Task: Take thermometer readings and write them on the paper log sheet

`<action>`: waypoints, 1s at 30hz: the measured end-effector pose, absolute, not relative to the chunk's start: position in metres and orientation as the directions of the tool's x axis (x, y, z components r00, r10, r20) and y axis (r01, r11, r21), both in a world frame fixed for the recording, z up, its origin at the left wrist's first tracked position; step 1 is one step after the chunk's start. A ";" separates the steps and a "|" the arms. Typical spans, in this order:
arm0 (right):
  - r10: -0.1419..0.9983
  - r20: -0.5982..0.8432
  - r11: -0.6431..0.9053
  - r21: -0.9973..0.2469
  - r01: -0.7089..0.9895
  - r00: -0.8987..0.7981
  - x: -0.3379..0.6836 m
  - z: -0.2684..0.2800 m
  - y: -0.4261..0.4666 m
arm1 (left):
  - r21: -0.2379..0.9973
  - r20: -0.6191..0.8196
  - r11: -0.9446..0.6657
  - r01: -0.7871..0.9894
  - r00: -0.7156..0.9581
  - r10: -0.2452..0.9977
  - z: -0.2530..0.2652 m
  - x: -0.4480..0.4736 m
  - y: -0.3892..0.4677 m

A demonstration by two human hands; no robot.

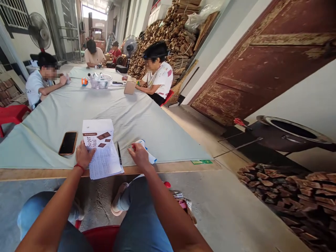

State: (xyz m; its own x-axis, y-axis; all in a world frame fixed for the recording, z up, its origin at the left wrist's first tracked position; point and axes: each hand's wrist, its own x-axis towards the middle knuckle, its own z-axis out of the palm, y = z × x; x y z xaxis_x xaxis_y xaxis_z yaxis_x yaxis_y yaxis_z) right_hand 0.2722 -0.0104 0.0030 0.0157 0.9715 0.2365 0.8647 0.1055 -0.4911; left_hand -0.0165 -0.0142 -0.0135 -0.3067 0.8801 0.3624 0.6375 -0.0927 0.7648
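My left hand (84, 154) grips the lower left of a white box (97, 126) with brown print reading "Super Meal", its thumb across the front. The box stands on the cloth-covered table. Just in front of it, handwritten paper sheets (106, 162) hang slightly over the table's near edge. My right hand (139, 154) hovers with loosely curled fingers and a small gap at the thumb; nothing shows in it. Partly hidden behind that hand lies a white and blue packet (151, 157). A black pen (119, 153) rests between the sheets and my right hand.
Left of the box lies a phone (68, 143). Farther along the table are a clear basin (99, 83) of bottles, an orange tape roll (84, 82) and a cardboard box (130, 85) before a seated person (160, 77). Other people sit around the far end. Firewood (294, 196) lies at right.
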 end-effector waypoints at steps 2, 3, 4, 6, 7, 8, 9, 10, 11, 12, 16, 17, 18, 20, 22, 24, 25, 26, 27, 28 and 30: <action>0.994 0.111 0.068 -0.543 0.837 -0.009 0.246 0.003 -0.010 | 0.725 0.393 -0.038 0.688 -0.367 0.843 -0.021 -0.005 -0.028; 0.997 0.071 0.045 -0.537 0.842 -0.008 0.235 0.003 -0.009 | 0.711 0.417 -0.036 0.703 -0.379 0.826 -0.024 -0.001 -0.034; 0.999 0.050 0.030 -0.526 0.850 -0.004 0.227 0.003 -0.008 | 0.709 0.440 -0.041 0.704 -0.396 0.806 -0.027 0.001 -0.039; 0.999 0.053 0.031 -0.520 0.854 -0.004 0.219 0.003 -0.006 | 0.719 0.468 -0.051 0.694 -0.428 0.773 -0.031 0.002 -0.046; 0.998 0.069 0.041 -0.546 0.837 -0.004 0.219 0.001 -0.006 | 0.723 0.472 -0.052 0.689 -0.437 0.766 -0.032 0.001 -0.047; 0.996 0.087 0.055 -0.596 0.801 -0.003 0.221 -0.001 -0.006 | 0.724 0.471 -0.056 0.688 -0.434 0.768 -0.032 -0.001 -0.048; 0.994 0.108 0.072 -0.666 0.742 0.000 0.224 -0.005 -0.007 | 0.720 0.468 -0.059 0.692 -0.420 0.777 -0.032 -0.002 -0.049; 0.992 0.128 0.091 -0.748 0.657 0.009 0.229 -0.010 -0.008 | 0.714 0.463 -0.063 0.698 -0.403 0.789 -0.032 -0.004 -0.049; 0.989 0.144 0.106 -0.827 0.552 0.026 0.233 -0.015 -0.009 | 0.707 0.457 -0.066 0.704 -0.383 0.803 -0.031 -0.004 -0.048; 0.987 0.154 0.117 -0.891 0.438 0.050 0.236 -0.021 -0.011 | 0.700 0.448 -0.068 0.711 -0.364 0.816 -0.031 -0.004 -0.048; 0.972 0.183 0.170 -0.981 0.098 0.144 0.239 -0.035 -0.019 | 0.651 0.416 -0.112 0.751 -0.229 0.880 -0.028 0.001 -0.050; 0.969 0.198 0.191 -0.980 0.057 0.151 0.238 -0.036 -0.021 | 0.628 0.411 -0.138 0.766 -0.176 0.894 -0.027 0.002 -0.051; 0.966 0.211 0.209 -0.978 0.028 0.150 0.236 -0.036 -0.024 | 0.604 0.407 -0.165 0.780 -0.124 0.905 -0.026 0.004 -0.052; 0.967 0.222 0.224 -0.974 -0.003 0.125 0.231 -0.033 -0.030 | 0.560 0.398 -0.216 0.800 -0.032 0.917 -0.024 0.006 -0.053; 0.972 0.218 0.221 -0.975 -0.017 0.084 0.226 -0.030 -0.035 | 0.518 0.391 -0.278 0.809 0.065 0.918 -0.022 0.008 -0.055; 0.979 0.200 0.201 -0.979 -0.022 0.039 0.222 -0.026 -0.040 | 0.475 0.383 -0.346 0.809 0.164 0.909 -0.019 0.009 -0.057; 0.982 0.186 0.187 -0.982 -0.022 0.016 0.220 -0.025 -0.042 | 0.457 0.378 -0.374 0.807 0.205 0.903 -0.018 0.009 -0.057; 0.986 0.169 0.169 -0.985 -0.022 -0.005 0.218 -0.024 -0.043 | 0.444 0.371 -0.397 0.803 0.238 0.897 -0.017 0.009 -0.058; 0.988 0.151 0.151 -0.988 -0.025 -0.022 0.217 -0.022 -0.043 | 0.435 0.364 -0.414 0.799 0.264 0.893 -0.017 0.010 -0.058; 0.990 0.133 0.132 -0.991 -0.027 -0.035 0.215 -0.022 -0.043 | 0.430 0.356 -0.428 0.795 0.286 0.890 -0.016 0.010 -0.058; 0.994 0.095 0.094 -0.995 -0.015 -0.049 0.213 -0.020 -0.041 | 0.419 0.340 -0.446 0.791 0.318 0.885 -0.016 0.011 -0.058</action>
